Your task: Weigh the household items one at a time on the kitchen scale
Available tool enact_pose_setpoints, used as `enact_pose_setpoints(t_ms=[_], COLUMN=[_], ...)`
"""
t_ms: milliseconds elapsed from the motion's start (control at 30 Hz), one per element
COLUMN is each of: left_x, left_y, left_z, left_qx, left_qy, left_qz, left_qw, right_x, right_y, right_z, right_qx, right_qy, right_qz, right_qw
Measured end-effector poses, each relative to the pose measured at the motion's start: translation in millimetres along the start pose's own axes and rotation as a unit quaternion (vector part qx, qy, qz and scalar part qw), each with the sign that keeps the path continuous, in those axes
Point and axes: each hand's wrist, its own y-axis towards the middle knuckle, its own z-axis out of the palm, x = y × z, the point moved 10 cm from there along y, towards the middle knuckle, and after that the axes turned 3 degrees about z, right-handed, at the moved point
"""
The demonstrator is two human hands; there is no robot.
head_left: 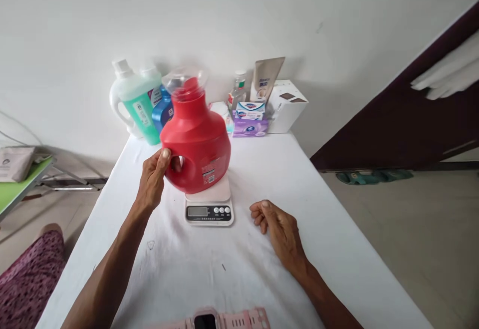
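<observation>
1. Head view, hands: While my left hand (154, 176) was clamped on the handle of the red detergent jug (196, 137), thumb on top and fingers threaded through the loop, my right hand (280, 229) lay apart on the white tablecloth (337, 249), fingers loosely curled and holding nothing.

2. Head view, position of the jug: It was tilted, its cap end leaning toward the wall, and it sat over the platform of the kitchen scale (209, 206). Its base appeared to touch the platform or hang just above it; I could not tell which.

3. Head view, progress: I judged the jug not fully released onto the scale, since my grip was closed on the handle. The display (197, 212) was too small to read, so no weight could be confirmed.

4. Head view, remaining items: At the far end of the table stood a green-and-white bottle (136, 102), a blue bottle (162, 112), a soap box (250, 110), a purple pack (250, 128), a standing tube (266, 79) and a white carton (286, 105), all well apart from the scale.

5. Head view, near edge: A pink watch (224, 320) lay untouched.
</observation>
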Motion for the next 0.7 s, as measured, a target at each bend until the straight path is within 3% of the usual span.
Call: enact_pose_setpoints(t_ms=[133, 300, 400, 533, 700], left_x=[1, 3, -7, -25, -29], left_y=[4, 11, 21, 47, 87], left_z=[9.1, 7.8, 17.5, 49.9, 118.5], left_qx=[0.003, -0.099, -0.122, -0.098, -0.032], left_qy=[-0.062, -0.103, -0.106, -0.117, -0.094], left_qz=[-0.029, -0.05, -0.042, -0.024, -0.011], left_qw=[0.998, 0.989, 0.986, 0.988, 0.995], right_x=[-2, 3, 5, 7, 5], right_y=[7, 10, 10, 11, 11], right_z=[0, 2, 2, 2, 2], right_qx=[0.022, 0.051, 0.064, 0.07, 0.073], right_qy=[0.021, 0.035, 0.045, 0.056, 0.052], right_qz=[0.02, 0.017, 0.013, 0.01, 0.0], right_qw=[0.999, 0.998, 0.997, 0.996, 0.996])
